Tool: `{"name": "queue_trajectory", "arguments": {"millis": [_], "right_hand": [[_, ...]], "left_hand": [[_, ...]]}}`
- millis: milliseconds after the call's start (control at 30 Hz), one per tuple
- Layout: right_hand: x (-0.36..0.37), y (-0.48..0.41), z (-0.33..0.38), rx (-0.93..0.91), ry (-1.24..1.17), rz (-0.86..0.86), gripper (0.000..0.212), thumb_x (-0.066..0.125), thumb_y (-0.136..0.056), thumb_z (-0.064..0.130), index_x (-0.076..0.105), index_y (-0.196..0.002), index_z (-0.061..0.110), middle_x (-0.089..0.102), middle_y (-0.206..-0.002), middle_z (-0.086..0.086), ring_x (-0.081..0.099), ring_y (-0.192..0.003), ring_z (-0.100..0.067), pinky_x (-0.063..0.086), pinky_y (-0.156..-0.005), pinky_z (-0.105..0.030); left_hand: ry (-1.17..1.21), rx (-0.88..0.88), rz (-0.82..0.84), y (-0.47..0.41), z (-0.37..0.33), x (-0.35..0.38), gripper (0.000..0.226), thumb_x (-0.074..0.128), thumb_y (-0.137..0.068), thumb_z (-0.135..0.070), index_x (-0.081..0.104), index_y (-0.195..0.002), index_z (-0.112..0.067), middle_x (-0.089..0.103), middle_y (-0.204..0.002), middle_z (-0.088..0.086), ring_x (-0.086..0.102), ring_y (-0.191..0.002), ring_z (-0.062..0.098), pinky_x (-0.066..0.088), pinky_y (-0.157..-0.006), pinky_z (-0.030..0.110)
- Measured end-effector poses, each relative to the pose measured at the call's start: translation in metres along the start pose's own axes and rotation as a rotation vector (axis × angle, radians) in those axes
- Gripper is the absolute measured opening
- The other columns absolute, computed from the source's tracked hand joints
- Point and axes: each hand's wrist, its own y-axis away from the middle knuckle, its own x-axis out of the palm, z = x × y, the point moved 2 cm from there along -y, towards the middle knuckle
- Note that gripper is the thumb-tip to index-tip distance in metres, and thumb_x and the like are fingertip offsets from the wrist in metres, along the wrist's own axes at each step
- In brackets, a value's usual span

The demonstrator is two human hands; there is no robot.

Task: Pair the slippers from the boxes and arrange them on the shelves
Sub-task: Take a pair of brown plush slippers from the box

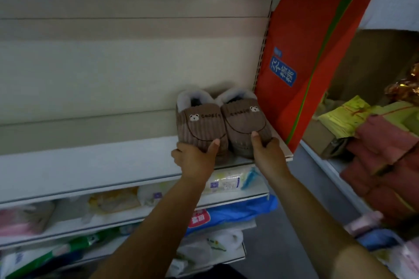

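Head view: hands [195,159] [269,154] grip toes of slippers [204,128] on shelf [90,165].

Dim soft light, blurred edges, wide-angle bending

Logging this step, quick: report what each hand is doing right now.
Left hand: grips the toe of the left brown slipper.
Right hand: grips the toe of the right brown slipper.

My one head camera looks forward along both arms, close behind my fingers [212,147], facing the shelf [90,165] beyond them.
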Motion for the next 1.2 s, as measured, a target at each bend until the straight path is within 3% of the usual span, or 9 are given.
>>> {"name": "queue_trajectory", "arguments": {"millis": [67,167,267,400,700,767,967,1100,1200], "right_hand": [[-0.002,-0.003,0.000,-0.092,0.231,-0.051,0.077,0.049,-0.096,0.058,0.041,-0.140,-0.004,0.041,-0.143,-0.027,0.042,-0.130,-0.041,0.038,-0.110,-0.045],[-0.002,-0.009,0.001,-0.195,0.243,0.008,0.094,0.054,-0.085,0.069,0.036,-0.145,-0.001,0.036,-0.149,-0.021,0.033,-0.136,-0.038,0.032,-0.115,-0.047],[0.003,-0.009,0.000,-0.258,0.211,0.073,0.097,0.066,-0.087,0.056,0.021,-0.153,0.001,0.027,-0.155,-0.018,0.024,-0.143,-0.036,0.028,-0.118,-0.044],[0.010,-0.016,0.000,-0.312,0.240,0.148,0.105,0.060,-0.091,0.058,-0.001,-0.158,0.005,0.011,-0.164,-0.015,0.013,-0.150,-0.033,0.019,-0.123,-0.046],[0.005,-0.020,-0.001,-0.412,0.293,0.147,0.099,0.053,-0.095,0.059,-0.001,-0.159,0.005,0.009,-0.165,-0.014,0.013,-0.150,-0.033,0.021,-0.121,-0.041],[0.003,-0.015,0.000,-0.460,0.351,0.123,0.091,0.051,-0.098,0.055,0.005,-0.159,0.005,0.009,-0.165,-0.015,0.015,-0.149,-0.034,0.022,-0.120,-0.040],[-0.012,0.006,0.004,-0.732,0.370,0.015,0.054,0.065,-0.094,0.030,0.051,-0.143,0.012,0.029,-0.161,-0.009,0.031,-0.145,-0.028,0.035,-0.113,-0.037],[-0.009,0.028,-0.008,-0.911,0.312,0.093,0.052,0.067,-0.091,0.029,0.057,-0.140,0.014,0.045,-0.153,-0.005,0.039,-0.142,-0.025,0.041,-0.112,-0.041],[0.004,0.051,-0.022,-0.972,0.345,0.215,0.055,0.066,-0.092,0.031,0.054,-0.143,0.016,0.046,-0.153,-0.003,0.034,-0.145,-0.023,0.035,-0.116,-0.041]], "left_hand": [[-0.202,0.003,0.044,0.002,0.002,-0.003,0.125,0.080,-0.073,-0.059,0.009,-0.155,0.001,0.014,-0.158,0.022,0.018,-0.147,0.040,0.024,-0.121,0.051],[-0.341,0.071,0.048,-0.001,0.010,-0.008,0.136,0.082,-0.064,-0.067,0.007,-0.157,-0.003,0.012,-0.163,0.017,0.015,-0.150,0.038,0.022,-0.122,0.053],[-0.393,0.143,0.008,-0.006,0.018,-0.015,0.129,0.081,-0.059,-0.072,0.023,-0.155,-0.010,0.029,-0.159,0.014,0.028,-0.144,0.035,0.032,-0.117,0.052],[-0.438,0.175,-0.001,-0.010,0.014,-0.020,0.120,0.077,-0.059,-0.078,0.031,-0.151,-0.016,0.040,-0.151,0.010,0.037,-0.138,0.032,0.037,-0.112,0.050],[-0.506,0.229,-0.025,-0.008,0.009,-0.022,0.109,0.071,-0.059,-0.084,0.043,-0.141,-0.017,0.048,-0.144,0.008,0.042,-0.130,0.029,0.037,-0.106,0.048],[-0.466,0.279,-0.047,0.000,0.010,-0.023,0.101,0.072,-0.065,-0.079,0.044,-0.141,-0.019,0.051,-0.143,0.006,0.043,-0.130,0.029,0.038,-0.106,0.049],[-0.420,0.501,-0.169,0.039,0.008,-0.043,0.070,0.071,-0.087,-0.050,0.049,-0.146,-0.018,0.049,-0.152,0.005,0.041,-0.140,0.025,0.032,-0.113,0.039],[-0.567,0.618,-0.237,0.066,0.024,-0.067,0.058,0.071,-0.090,-0.041,0.056,-0.141,-0.019,0.053,-0.149,0.004,0.046,-0.138,0.022,0.035,-0.113,0.038],[-0.690,0.620,-0.265,0.087,0.054,-0.085,0.052,0.070,-0.090,-0.042,0.063,-0.135,-0.017,0.056,-0.146,0.007,0.051,-0.134,0.026,0.042,-0.110,0.043]]}}
